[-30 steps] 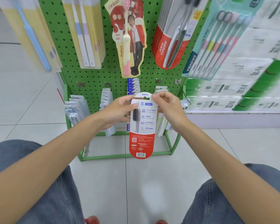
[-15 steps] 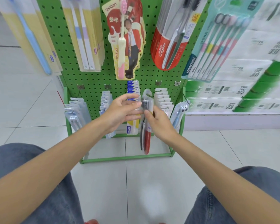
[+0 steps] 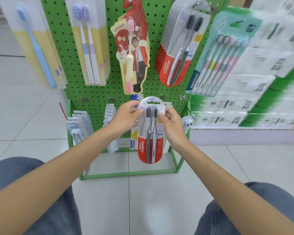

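The left hand (image 3: 126,117) pinches the upper left edge of a Colgate two-brush pack (image 3: 150,143), thumb on the front and fingers curled behind. The right hand (image 3: 172,124) pinches the upper right edge in the same way, fingers bent close round the card. Neither hand holds anything else.

The pack hangs upright between them, its printed face toward the camera, in front of the lower middle of the green pegboard rack (image 3: 71,48). Its slotted top sits about level with the rack's lower row of hooks (image 3: 84,99). Its red bottom end hangs free, above the rack's base frame (image 3: 129,174).

Room is tight behind the pack. Lower-row packs (image 3: 109,116) on the rack stand just beside the left hand, and more white-edged cards show behind the right hand. A small pack (image 3: 187,123) hangs at the rack's right edge, near the right wrist.

Higher on the rack, a stack of matching Colgate packs (image 3: 178,53) hangs up and to the right, and a red canban pack (image 3: 132,56) ends just above the held pack's top.

In front of the rack the tiled floor (image 3: 143,200) lies open between the two jeans-covered knees (image 3: 32,192). Both forearms reach across it toward the rack. Stacked tissue packs (image 3: 244,82) flank the rack's right side.
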Tool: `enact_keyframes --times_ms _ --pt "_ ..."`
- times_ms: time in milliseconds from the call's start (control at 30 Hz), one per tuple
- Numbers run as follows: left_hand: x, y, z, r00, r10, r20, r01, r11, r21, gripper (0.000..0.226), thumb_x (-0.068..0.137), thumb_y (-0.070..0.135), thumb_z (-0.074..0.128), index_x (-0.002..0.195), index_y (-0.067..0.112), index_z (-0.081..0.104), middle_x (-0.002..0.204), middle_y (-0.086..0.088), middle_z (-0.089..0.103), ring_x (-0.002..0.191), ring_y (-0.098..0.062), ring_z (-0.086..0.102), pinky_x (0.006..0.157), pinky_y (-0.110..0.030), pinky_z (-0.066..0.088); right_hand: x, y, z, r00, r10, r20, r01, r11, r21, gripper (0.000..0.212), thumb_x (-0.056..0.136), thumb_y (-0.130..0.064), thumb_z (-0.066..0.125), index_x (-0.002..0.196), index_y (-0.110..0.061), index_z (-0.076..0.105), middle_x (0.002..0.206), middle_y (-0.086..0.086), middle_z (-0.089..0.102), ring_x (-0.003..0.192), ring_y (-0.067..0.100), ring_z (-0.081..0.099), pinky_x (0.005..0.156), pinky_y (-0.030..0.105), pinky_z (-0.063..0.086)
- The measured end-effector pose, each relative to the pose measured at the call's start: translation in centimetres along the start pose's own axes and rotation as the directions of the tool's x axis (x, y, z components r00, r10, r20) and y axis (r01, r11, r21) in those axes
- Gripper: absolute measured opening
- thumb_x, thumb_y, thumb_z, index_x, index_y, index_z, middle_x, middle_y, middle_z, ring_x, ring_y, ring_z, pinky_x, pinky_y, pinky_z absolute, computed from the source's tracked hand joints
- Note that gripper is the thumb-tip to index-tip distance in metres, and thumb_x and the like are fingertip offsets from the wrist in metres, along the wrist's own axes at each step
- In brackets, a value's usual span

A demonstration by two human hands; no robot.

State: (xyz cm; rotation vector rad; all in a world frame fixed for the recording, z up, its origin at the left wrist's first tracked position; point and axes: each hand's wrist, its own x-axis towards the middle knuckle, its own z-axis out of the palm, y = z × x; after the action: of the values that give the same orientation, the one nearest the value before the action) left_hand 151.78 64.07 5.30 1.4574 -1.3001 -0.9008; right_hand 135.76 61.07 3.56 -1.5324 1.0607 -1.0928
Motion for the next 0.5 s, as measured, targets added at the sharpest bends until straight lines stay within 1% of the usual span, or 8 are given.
enact_keyframes --times_ms 33,100,167,233,300,367,400,500 --pt "0.1 0.3 0.0 1.000 0.016 -0.001 -0.016 1.000 0.024 0.013 0.101 0.019 0.052 0.103 0.024 0.063 0.091 0.001 0.074 0.096 -0.019 0.070 0.083 -0.038 0.059 0.2 -0.2 -0.2 0.999 -0.017 -0.028 0.017 1.000 -0.009 0.013 0.097 -0.010 0.050 0.104 -0.012 0.062 0.104 0.012 0.069 0.087 0.013 0.061 0.084 0.034 0.050" --pt "0.4 1.1 -0.3 0.998 0.064 -0.003 -0.063 0.994 0.094 0.012 0.099 0.018 0.055 0.097 0.020 0.066 0.092 -0.002 0.075 0.096 -0.022 0.070 0.085 -0.046 0.058 0.7 -0.8 -0.5 0.997 -0.043 -0.059 0.041 0.999 -0.036 0.015 0.097 -0.009 0.051 0.100 -0.017 0.064 0.100 0.009 0.071 0.087 0.016 0.064 0.084 0.036 0.052" --pt "0.9 1.9 -0.6 0.993 0.113 -0.017 -0.108 0.979 0.174 0.010 0.097 0.017 0.059 0.096 0.015 0.070 0.094 0.000 0.075 0.094 -0.021 0.070 0.083 -0.045 0.059 1.0 -1.6 -0.9 0.996 -0.061 -0.059 0.058 0.997 -0.048 0.018 0.098 -0.010 0.052 0.100 -0.021 0.067 0.098 0.004 0.073 0.091 0.019 0.068 0.084 0.036 0.054" --pt "1.3 3.0 -1.0 0.991 0.134 -0.029 -0.123 0.963 0.239 0.010 0.096 0.019 0.062 0.098 0.013 0.070 0.094 0.000 0.075 0.094 -0.021 0.070 0.083 -0.042 0.059 1.3 -2.6 -1.4 0.994 -0.092 -0.057 0.087 0.993 -0.086 0.018 0.097 -0.013 0.054 0.103 -0.020 0.070 0.098 0.000 0.074 0.093 0.019 0.069 0.083 0.034 0.056" --pt "1.6 4.0 -1.3 0.988 0.149 -0.043 -0.134 0.959 0.252 0.009 0.095 0.021 0.063 0.096 0.014 0.069 0.089 -0.002 0.075 0.097 -0.020 0.070 0.087 -0.042 0.058 1.7 -3.9 -2.1 0.985 -0.161 -0.062 0.146 0.969 -0.199 0.020 0.097 -0.015 0.054 0.107 -0.017 0.072 0.098 -0.004 0.073 0.092 0.012 0.067 0.079 0.023 0.052" --pt "1.7 5.4 -1.7 0.981 0.179 -0.076 -0.153 0.951 0.268 0.009 0.094 0.021 0.065 0.092 0.014 0.070 0.086 -0.003 0.074 0.088 -0.020 0.072 0.085 -0.044 0.058 2.2 -5.8 -2.9 0.974 -0.213 -0.070 0.183 0.935 -0.303 0.024 0.098 -0.016 0.053 0.116 -0.018 0.069 0.104 -0.009 0.069 0.093 0.005 0.062 0.076 0.011 0.044" --pt "1.8 6.3 -1.9 0.976 0.195 -0.097 -0.161 0.947 0.279 0.009 0.094 0.020 0.065 0.090 0.014 0.070 0.085 -0.004 0.073 0.083 -0.021 0.072 0.081 -0.044 0.059 2.6 -6.8 -3.3 0.969 -0.236 -0.078 0.196 0.919 -0.343 0.027 0.099 -0.017 0.053 0.122 -0.017 0.066 0.108 -0.009 0.066 0.096 0.004 0.059 0.078 0.009 0.042" --pt "1.9 9.6 -2.5 0.957 0.242 -0.160 -0.178 0.926 0.333 0.007 0.092 0.017 0.066 0.089 0.013 0.070 0.084 -0.008 0.073 0.076 -0.025 0.072 0.075 -0.044 0.060 3.6 -10.1 -4.3 0.938 -0.340 -0.069 0.273 0.846 -0.458 0.029 0.097 -0.014 0.053 0.124 -0.014 0.065 0.112 -0.003 0.065 0.096 0.007 0.057 0.086 0.017 0.044"
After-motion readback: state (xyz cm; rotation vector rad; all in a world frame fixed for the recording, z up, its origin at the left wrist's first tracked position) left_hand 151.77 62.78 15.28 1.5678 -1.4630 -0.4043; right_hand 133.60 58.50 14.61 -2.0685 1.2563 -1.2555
